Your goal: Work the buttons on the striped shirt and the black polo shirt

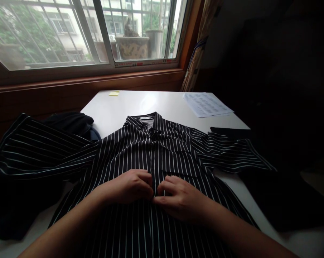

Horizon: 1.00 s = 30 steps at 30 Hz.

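Both hands meet at the button placket of a striped shirt (140, 150) spread on a white table (156, 102): the left hand (131, 186) and right hand (178, 195) curl, fingertips pinching the fabric. Beyond them a yellow sticky note (114, 93), printed sheets (206, 104) with unreadable text, and a barred window (83, 32)

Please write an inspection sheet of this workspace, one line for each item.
Surface: white rectangular table under a window.
Job's things: dark navy white-striped collared shirt lying flat, front up, sleeves spread.
Clutter: printed paper sheets far right; small yellow sticky note far edge; dark cloth bundle at left.
Grippers: left hand and right hand meet at the shirt's front placket, fingers pinching it.
Cables: nothing seen.
Surroundings: barred window, curtain at right, dark room.
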{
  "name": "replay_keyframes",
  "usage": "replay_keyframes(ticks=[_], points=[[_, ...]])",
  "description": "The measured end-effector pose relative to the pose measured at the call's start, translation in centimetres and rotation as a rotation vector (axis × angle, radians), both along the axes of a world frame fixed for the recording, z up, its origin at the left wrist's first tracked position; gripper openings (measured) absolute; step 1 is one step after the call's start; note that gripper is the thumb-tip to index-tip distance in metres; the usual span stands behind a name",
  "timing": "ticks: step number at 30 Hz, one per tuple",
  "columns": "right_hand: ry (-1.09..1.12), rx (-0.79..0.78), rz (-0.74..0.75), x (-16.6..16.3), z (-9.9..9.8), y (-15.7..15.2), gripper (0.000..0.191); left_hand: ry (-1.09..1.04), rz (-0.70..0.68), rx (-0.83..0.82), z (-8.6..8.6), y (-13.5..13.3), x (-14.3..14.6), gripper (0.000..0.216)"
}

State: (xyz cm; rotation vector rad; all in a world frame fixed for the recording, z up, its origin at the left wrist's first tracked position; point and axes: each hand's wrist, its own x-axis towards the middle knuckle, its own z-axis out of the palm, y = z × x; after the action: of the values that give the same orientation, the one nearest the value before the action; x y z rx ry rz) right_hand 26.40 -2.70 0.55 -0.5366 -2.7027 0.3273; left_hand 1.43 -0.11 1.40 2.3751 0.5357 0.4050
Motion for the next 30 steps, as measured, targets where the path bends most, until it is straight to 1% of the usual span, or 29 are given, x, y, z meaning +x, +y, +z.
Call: replay_keyframes(ticks=[3,8,13,17,20,22,25,27,30], points=[[-0.008,0.034,0.016,0.1,0.1,0.2,0.021,0.021,-0.001,0.013,0.0,-0.1,0.1,0.017],[-0.015,0.043,0.014,0.3,0.2,0.4,0.022,0.036,0.027,0.019,0.2,-0.2,0.1,0.015],[-0.014,0.008,0.026,0.8,0.3,0.5,0.028,0.023,0.091,-0.041,0.5,0.1,-0.4,0.006],[0.011,-0.035,0.043,1.1,0.3,0.5,0.029,0.079,0.118,-0.132,1.9,0.2,-1.0,0.002],[0.029,-0.069,0.057,1.2,0.2,0.5,0.029,0.166,0.149,-0.213,3.3,-0.1,-1.2,0.013],[0.041,-0.094,0.062,1.2,0.1,0.6,0.029,0.246,0.17,-0.32,4.1,-0.5,-1.2,0.018],[0.052,-0.129,0.067,1.2,0.1,0.7,0.027,0.35,0.207,-0.608,4.4,-1.3,-0.9,0.026],[0.056,-0.15,0.065,1.2,0.2,0.7,0.026,0.353,0.272,-0.765,4.1,-1.9,-0.5,0.029],[0.069,-0.169,0.062,1.1,0.4,0.7,0.024,0.288,0.378,-0.885,3.3,-3.1,0.2,0.027]])
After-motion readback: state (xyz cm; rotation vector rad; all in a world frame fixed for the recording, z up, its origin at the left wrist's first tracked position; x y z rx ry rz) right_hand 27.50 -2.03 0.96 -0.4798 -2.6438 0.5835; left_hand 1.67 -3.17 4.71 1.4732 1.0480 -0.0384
